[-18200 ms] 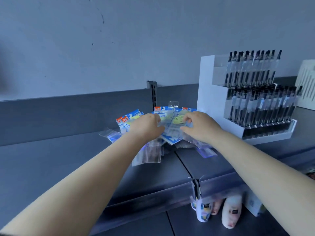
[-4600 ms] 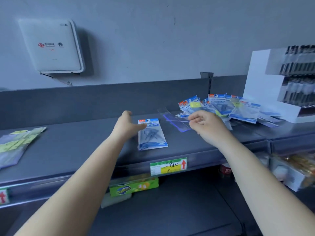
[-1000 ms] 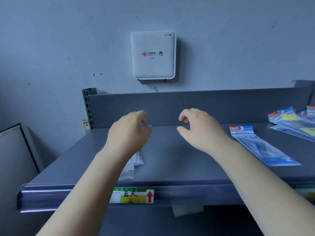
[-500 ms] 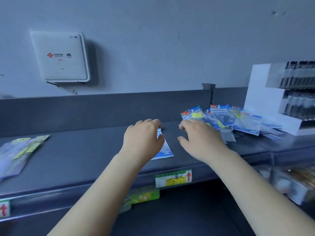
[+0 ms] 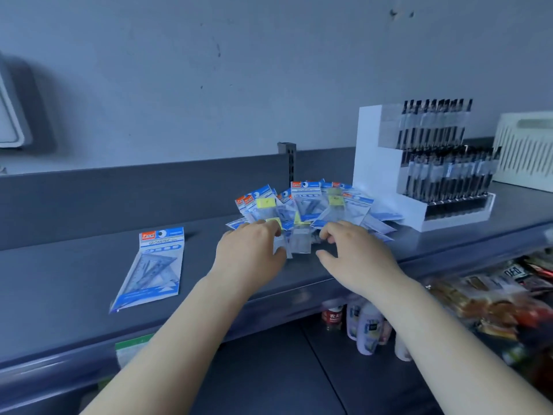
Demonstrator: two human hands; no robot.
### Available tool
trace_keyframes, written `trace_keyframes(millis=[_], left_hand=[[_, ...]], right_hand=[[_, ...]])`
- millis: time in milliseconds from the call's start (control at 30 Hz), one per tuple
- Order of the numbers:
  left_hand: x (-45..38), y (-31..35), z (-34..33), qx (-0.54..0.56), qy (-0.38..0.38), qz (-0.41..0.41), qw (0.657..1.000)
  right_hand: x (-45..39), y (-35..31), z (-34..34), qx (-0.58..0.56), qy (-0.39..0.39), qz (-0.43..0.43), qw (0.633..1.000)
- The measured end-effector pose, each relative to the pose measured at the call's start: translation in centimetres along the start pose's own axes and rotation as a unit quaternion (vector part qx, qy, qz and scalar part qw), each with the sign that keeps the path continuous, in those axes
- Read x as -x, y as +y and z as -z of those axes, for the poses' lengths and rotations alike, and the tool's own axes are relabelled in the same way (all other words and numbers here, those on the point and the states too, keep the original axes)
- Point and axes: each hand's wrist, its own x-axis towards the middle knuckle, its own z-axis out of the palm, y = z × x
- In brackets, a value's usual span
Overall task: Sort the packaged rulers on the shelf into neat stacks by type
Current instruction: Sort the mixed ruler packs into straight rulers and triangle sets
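Grey shelf [image 5: 74, 274] under a blue-grey wall carries the unsorted pile of packaged rulers [image 5: 308, 208], fanned out just beyond both hands at twelve o'clock. Left hand [image 5: 250, 254] has its fingertips on the pile's near edge, grip loosely curled; right hand [image 5: 354, 253] hovers with curled fingers, holding nothing. One geometric set packet [image 5: 154, 262] lies alone at nine o'clock, long axis running near-to-far, nearer the left hand.

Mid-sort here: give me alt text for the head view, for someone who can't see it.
Both hands, left and right, reach into a loose pile of packaged rulers on a grey shelf, fingers on a clear packet at its near edge. One blue set-square pack lies apart to the left; a white pen rack stands right of the pile.
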Motion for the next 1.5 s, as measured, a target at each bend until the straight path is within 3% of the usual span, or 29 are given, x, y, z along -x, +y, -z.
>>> trace_keyframes(millis=[233, 467, 600, 900, 1033, 1233, 1500], left_hand=[[-6.1, 3.7, -1.4, 0.013, -0.033, -0.021, 0.999], [-13.5, 5.4, -4.4, 0.068, -0.112, 0.023, 0.991], [-15.7, 6.7, -7.4, 0.045, -0.149, 0.036, 0.987], [-15.8, 7.9, -8.2, 0.126, -0.122, 0.075, 0.982], [-15.7, 7.6, -8.0, 0.263, -0.122, 0.123, 0.949], [-15.1, 6.8, -7.2, 0.37, -0.08, 0.166, 0.91], [-12.8, 5.4, -3.8, 0.601, -0.029, 0.19, 0.776]], right_hand=[[-2.3, 6.4, 0.4, -0.04, -0.018, -0.07, 0.997], [-6.2, 10.6, 0.0, -0.066, -0.042, -0.108, 0.991], [-8.2, 12.3, -0.6, -0.082, -0.045, -0.114, 0.989], [-9.6, 13.6, -2.0, -0.11, -0.04, -0.125, 0.985], [-9.4, 13.3, -2.1, -0.122, -0.034, -0.123, 0.984], [-8.8, 12.4, -2.1, -0.162, -0.011, -0.132, 0.978], [-7.2, 9.4, -0.8, -0.35, 0.037, -0.127, 0.927]])
